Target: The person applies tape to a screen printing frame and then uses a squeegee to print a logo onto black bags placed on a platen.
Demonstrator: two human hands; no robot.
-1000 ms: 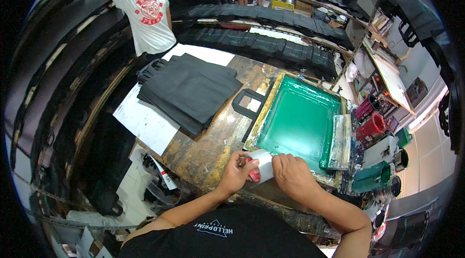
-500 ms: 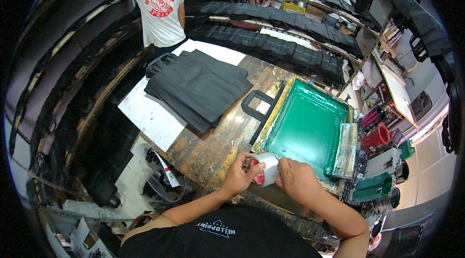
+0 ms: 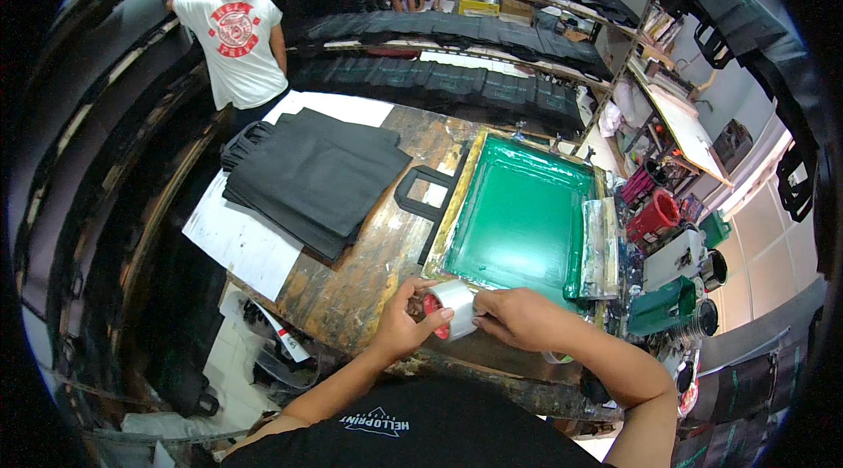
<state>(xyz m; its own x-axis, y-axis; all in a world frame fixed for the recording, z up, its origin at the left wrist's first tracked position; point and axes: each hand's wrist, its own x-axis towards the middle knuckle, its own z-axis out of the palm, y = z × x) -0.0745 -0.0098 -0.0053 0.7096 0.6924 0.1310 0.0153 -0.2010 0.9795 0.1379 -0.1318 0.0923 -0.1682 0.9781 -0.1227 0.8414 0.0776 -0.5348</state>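
grip: left hand [image 3: 406, 323] clasps a tape roll [image 3: 458, 308] between thumb and fingers; right hand [image 3: 518, 317] has its fingers curled and pressed together at the roll's right side, though what lies between the fingertips cannot be told.
tape roll: whitish outside, red on its inner ring, held tilted above the tabletop [image 3: 351, 292] toward its near edge, beside the near-left corner of a screen frame.
screen frame: toward the tabletop's right edge, the screen frame [image 3: 457, 206] surrounds a glossy spread of green ink [image 3: 518, 213]; a pale, ink-smeared bar [image 3: 600, 248] lies along its right side.
handle: one black strap loop [image 3: 415, 176] pokes out past the frame's left side onto the worn, paint-stained wood.
bags: a pile of black bags [image 3: 316, 174], handles gathered at the far-left end, rests partly on white paper [image 3: 250, 235] that reaches the tabletop's left edge.
right side: a red container [image 3: 654, 215] and a green container [image 3: 663, 306] stand beyond the frame.
background: a person in a white shirt [image 3: 237, 46] faces the racks, one arm raised.
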